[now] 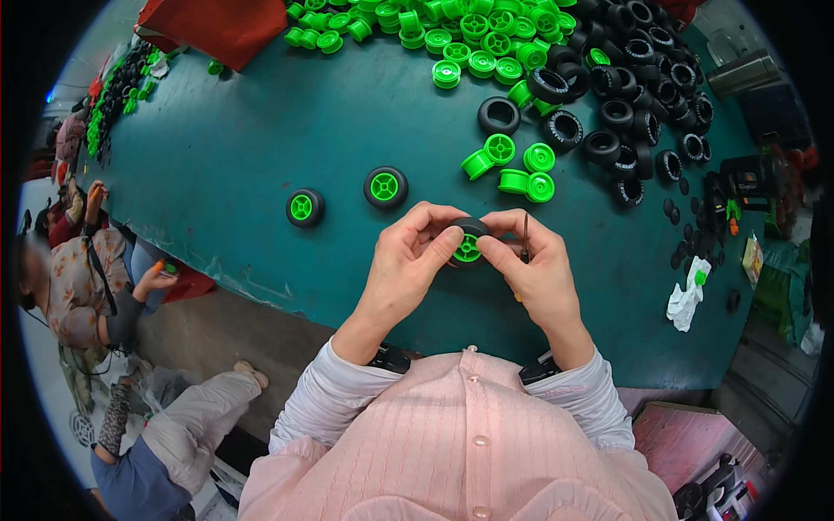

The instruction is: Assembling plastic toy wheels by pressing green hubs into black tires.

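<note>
Between my two hands, a small toy wheel (468,247) with a bright green spoked rim and a black tyre is held just above the table's near side. My left hand (417,247) pinches its left edge with thumb and forefinger. On the other side, my right hand (532,265) grips it, the thumb pressed near the rim. A thin dark tool (525,236) with a bit of yellow at its lower end is also tucked in the right hand's fingers. Two fitted wheels, one nearer (305,207) the left and another (385,187) beside it, lie left of my hands.
Loose green rims (539,158) lie ahead, with a large heap (486,26) behind. Black tyres (638,74) pile up at the right. A crumpled white tissue (686,297) lies at the right, a red container (217,30) far left. Other people (87,286) sit along the left.
</note>
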### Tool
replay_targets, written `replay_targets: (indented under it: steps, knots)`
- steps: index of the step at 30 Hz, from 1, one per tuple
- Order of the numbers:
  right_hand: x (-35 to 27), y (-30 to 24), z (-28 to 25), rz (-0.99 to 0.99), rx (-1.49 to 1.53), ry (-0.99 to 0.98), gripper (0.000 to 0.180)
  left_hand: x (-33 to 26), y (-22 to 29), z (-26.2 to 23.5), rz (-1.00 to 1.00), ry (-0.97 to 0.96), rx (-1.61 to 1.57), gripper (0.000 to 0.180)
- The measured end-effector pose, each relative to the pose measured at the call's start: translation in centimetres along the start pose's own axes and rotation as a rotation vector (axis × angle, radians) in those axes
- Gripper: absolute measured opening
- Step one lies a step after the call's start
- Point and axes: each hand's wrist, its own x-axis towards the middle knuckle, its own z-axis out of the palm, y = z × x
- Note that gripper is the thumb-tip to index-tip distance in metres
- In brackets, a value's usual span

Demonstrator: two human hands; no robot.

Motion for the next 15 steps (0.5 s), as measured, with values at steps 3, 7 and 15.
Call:
replay_targets:
  steps: [3,7,15]
  knots:
    - [0.1,0.1,0.0,0.010,-0.013,-0.018,0.019,0.1,-0.4,0.1,0.097,0.008,0.014,0.027]
    - [0.4,1.1,-0.4,-0.127,-0.171,-0.009,0.018,0.0,-0.2,0.3,-0.021,-0.012,0.029,0.023]
    - [0.0,0.9,-0.5,-0.063,-0.067,-0.021,0.018,0.1,-0.3,0.6,-0.058,0.041,-0.049,0.020]
